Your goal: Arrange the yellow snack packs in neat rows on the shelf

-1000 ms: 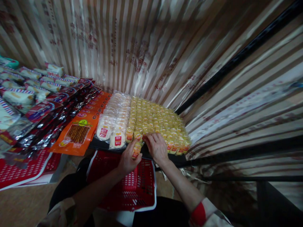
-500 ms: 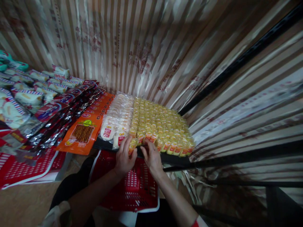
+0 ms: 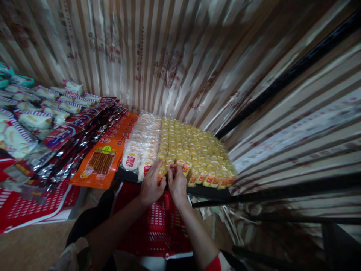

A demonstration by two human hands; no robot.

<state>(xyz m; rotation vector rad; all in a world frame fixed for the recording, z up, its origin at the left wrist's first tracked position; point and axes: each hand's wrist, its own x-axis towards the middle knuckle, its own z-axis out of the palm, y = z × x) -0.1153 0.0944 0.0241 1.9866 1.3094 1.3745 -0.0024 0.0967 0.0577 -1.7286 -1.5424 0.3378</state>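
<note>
Small yellow wrapped snack cakes (image 3: pixel 194 143) stand in packed rows on a dark shelf edge (image 3: pixel 208 191). At the front left end of these rows, my left hand (image 3: pixel 151 185) has its fingers closed around one yellow wrapped snack cake (image 3: pixel 162 171). My right hand (image 3: pixel 178 185) is beside it, fingers curled and pinched at the right side of the same packet. Its fingertips partly cover the contact. White wrapped snacks (image 3: pixel 146 141) lie in two rows just left of the yellow ones. Below both hands is a red plastic basket (image 3: pixel 156 222).
An orange snack bag (image 3: pixel 103 162) and dark shiny packets (image 3: pixel 81 131) lie left of the white rows, with striped white packages (image 3: pixel 35 118) beyond. Another red basket (image 3: pixel 53 203) is lower left. Striped sheeting (image 3: pixel 169 56) and black metal bars (image 3: pixel 262 90) enclose the back and right.
My right hand has come closer to my left, its fingers drawing together at the yellow packet. My left hand stays on that packet. The view has shifted slightly.
</note>
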